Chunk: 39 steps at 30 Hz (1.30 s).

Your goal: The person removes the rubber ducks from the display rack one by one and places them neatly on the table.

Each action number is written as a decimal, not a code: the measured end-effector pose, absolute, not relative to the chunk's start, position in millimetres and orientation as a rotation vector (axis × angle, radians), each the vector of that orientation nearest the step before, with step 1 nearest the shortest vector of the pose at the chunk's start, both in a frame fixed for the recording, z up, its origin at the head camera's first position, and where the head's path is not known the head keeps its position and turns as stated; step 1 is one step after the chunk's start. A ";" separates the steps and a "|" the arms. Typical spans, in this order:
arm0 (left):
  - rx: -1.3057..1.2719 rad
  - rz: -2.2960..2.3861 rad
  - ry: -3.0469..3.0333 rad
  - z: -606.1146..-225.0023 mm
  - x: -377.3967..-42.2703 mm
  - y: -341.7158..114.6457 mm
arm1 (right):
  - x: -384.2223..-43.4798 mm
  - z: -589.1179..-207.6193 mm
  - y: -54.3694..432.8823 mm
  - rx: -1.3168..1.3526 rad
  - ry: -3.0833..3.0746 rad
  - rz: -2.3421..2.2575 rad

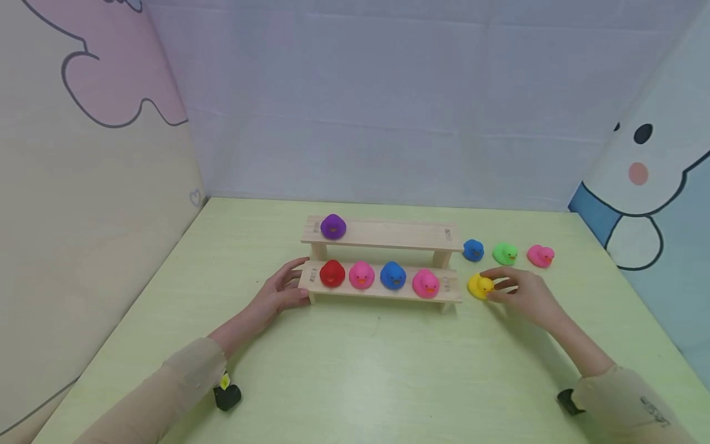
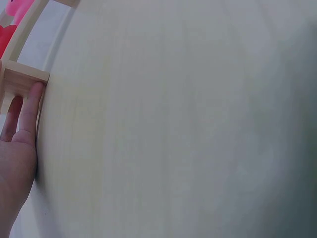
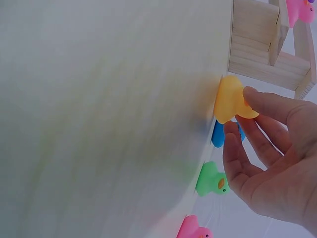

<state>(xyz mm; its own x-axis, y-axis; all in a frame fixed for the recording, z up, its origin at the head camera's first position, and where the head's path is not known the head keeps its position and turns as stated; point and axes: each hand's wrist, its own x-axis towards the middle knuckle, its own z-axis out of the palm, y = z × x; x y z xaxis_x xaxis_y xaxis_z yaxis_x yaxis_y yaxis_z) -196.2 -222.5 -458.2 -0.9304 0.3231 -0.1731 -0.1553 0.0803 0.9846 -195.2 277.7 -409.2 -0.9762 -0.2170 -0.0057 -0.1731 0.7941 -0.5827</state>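
Observation:
A two-tier wooden rack (image 1: 388, 232) stands on the table. On its upper tier sits a purple rubber duck (image 1: 333, 227); the lower tier carries a red duck (image 1: 332, 274), a pink duck (image 1: 362, 275), a blue duck (image 1: 393, 275) and another pink duck (image 1: 426, 283). My left hand (image 1: 280, 290) holds the rack's left end, thumb at the front leg (image 2: 25, 74) and fingers farther back. To the right of the rack, my right hand (image 1: 521, 295) pinches a yellow duck (image 1: 479, 286) between thumb and fingers. The yellow duck (image 3: 229, 99) appears to rest on the table.
Behind the yellow duck, a blue duck (image 1: 473, 250), a green duck (image 1: 505, 253) and a pink duck (image 1: 540, 256) stand in a row on the table (image 1: 355, 370). A plain cloth backdrop (image 1: 355, 111) rises at the table's far edge, with printed cloths at both sides.

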 end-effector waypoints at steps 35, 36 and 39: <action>0.167 1.906 2.024 -458.2 -196.2 -222.6 | -197.1 -408.2 278.6 -0.308 2.931 -0.916; 0.170 1.905 2.026 -458.4 -196.2 -222.5 | -197.2 -408.4 278.8 -0.309 2.931 -0.916; 0.172 1.906 2.028 -458.5 -196.0 -222.3 | -197.4 -408.7 278.9 -0.306 2.930 -0.917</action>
